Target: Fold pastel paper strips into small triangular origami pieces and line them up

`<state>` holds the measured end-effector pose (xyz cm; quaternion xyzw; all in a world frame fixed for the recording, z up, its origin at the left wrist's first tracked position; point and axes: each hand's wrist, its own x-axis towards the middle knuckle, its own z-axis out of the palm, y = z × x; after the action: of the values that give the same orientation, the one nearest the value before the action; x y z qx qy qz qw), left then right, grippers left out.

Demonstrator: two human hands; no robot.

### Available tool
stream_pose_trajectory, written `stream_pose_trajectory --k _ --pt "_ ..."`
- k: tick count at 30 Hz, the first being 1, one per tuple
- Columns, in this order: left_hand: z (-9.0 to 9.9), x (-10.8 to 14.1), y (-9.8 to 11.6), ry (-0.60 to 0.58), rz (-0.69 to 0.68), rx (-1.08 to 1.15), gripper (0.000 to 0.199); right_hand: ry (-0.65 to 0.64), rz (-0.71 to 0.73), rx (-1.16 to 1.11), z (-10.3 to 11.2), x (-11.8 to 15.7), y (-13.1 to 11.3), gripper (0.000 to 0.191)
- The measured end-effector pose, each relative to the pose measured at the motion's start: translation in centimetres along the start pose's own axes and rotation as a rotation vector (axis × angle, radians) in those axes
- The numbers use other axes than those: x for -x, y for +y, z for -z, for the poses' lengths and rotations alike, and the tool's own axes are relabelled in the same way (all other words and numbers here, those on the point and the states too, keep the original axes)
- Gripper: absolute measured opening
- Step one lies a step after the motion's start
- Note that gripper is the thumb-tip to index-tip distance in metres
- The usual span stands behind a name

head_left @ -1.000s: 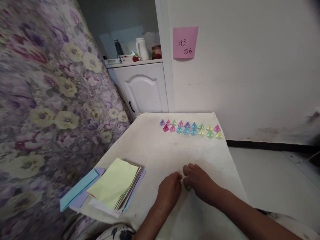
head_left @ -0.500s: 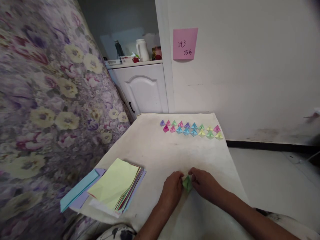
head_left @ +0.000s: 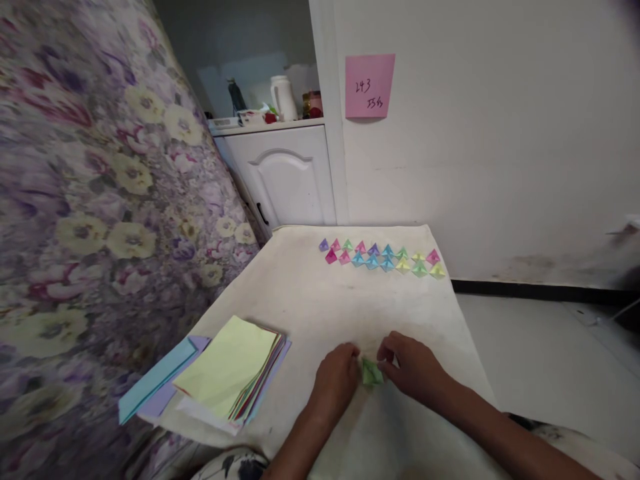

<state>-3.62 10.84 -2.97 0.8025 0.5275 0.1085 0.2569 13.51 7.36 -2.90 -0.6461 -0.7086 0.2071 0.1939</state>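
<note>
A small folded green paper (head_left: pixel 371 372) lies between my two hands near the front of the cloth-covered table (head_left: pixel 320 300). My left hand (head_left: pixel 339 375) is beside its left edge, fingers curled; whether they pinch that edge is hard to see. On the other side, the curved thumb and forefinger of my right hand (head_left: pixel 409 363) close on the paper's right edge. Farther back, two rows of small folded papers (head_left: pixel 373 260) in pink, purple, blue, green and yellow stand side by side.
A stack of coloured sheets (head_left: pixel 230 367) lies at the table's left, with folded blue paper (head_left: pixel 159 379) beside it. A floral curtain (head_left: pixel 115 200) hangs at the left. Behind the table are a white cabinet (head_left: pixel 295 177) and a wall with a pink note (head_left: pixel 370 87).
The green paper has turned and shifted slightly left and down, now showing a squarer outline. My left hand has moved a little left, away from it.
</note>
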Motion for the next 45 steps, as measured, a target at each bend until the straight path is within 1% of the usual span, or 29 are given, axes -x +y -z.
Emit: stream_pose_trajectory --k 6,10,12,16,22,27,31,40,43,45 --pt "0.1 0.1 0.2 -0.004 -0.061 0.020 0.023 0.008 0.042 0.144 -0.8 0.7 -1.7 0.013" --pt "-0.7 0.2 0.6 0.026 -0.050 -0.063 0.017 0.015 0.074 0.221 -1.4 0.5 -2.1 0.009" --pt "-1.2 0.2 0.7 0.025 -0.035 -0.111 0.015 0.021 0.075 0.250 -1.8 0.3 -2.2 0.011" --pt "-2.1 0.1 0.7 0.025 -0.017 -0.143 0.016 0.009 0.086 0.257 -2.2 0.2 -2.4 0.015" --pt "-2.4 0.1 0.8 0.021 -0.002 -0.161 0.018 -0.007 0.073 0.268 -2.8 0.0 -2.6 0.016" --pt "-2.2 0.0 1.2 0.024 0.005 -0.168 0.021 -0.012 0.050 0.261 -2.8 -0.1 -2.7 0.016" --pt "-1.9 0.0 1.2 0.023 0.009 -0.179 0.021 -0.028 0.066 0.273 -2.6 -0.1 -2.5 0.016" --pt "-2.3 -0.1 1.2 0.020 0.029 -0.173 0.017 -0.027 0.086 0.266 -2.9 -0.3 -2.1 0.015" --pt "-1.5 -0.1 1.0 0.011 0.020 -0.150 0.015 -0.042 0.071 0.278 -2.3 -0.1 -2.3 0.014" --pt "-0.6 -0.2 0.6 0.011 0.014 -0.129 0.019 -0.049 0.059 0.289 -1.7 0.2 -2.3 0.012"
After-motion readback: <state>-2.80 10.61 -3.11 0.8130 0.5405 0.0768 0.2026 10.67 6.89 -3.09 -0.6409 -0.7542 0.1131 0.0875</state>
